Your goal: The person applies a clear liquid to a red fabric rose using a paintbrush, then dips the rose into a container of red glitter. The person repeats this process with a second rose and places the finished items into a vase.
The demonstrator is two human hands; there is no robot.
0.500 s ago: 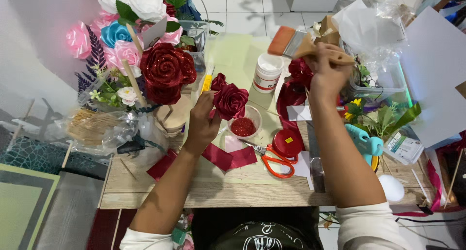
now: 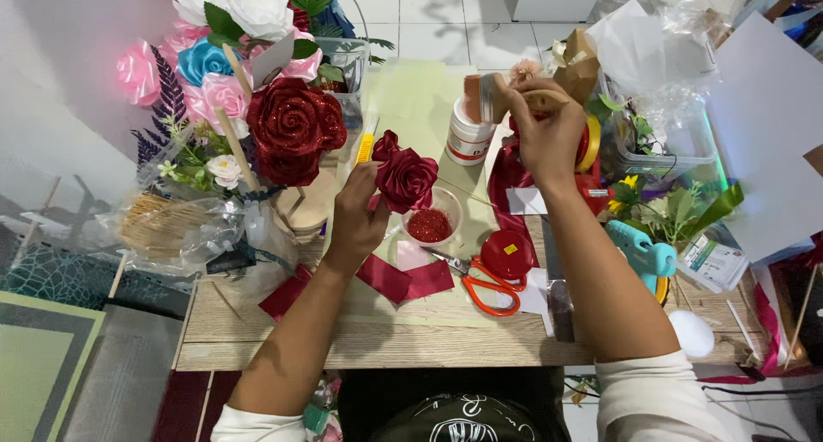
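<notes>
My left hand [image 2: 356,212] holds a dark red ribbon rose [image 2: 403,176] upright above the table, just left of a small clear bowl of red glitter [image 2: 429,223]. Further back, my right hand [image 2: 544,125] grips a flat paintbrush [image 2: 493,95] by its wooden handle, its bristles over a white glue jar [image 2: 467,133]. Dark red ribbon strips [image 2: 403,279] lie on the pale green mat [image 2: 411,99] below the bowl.
Orange-handled scissors [image 2: 489,288] and a red lid [image 2: 506,253] lie right of the bowl. A bouquet with a large glittery red rose [image 2: 291,125] stands at the left. A teal glue gun [image 2: 643,253], plastic bags and artificial greenery crowd the right side.
My right hand has come left from the cluttered right side with the brush, now over the glue jar. My left hand and the rose have barely shifted.
</notes>
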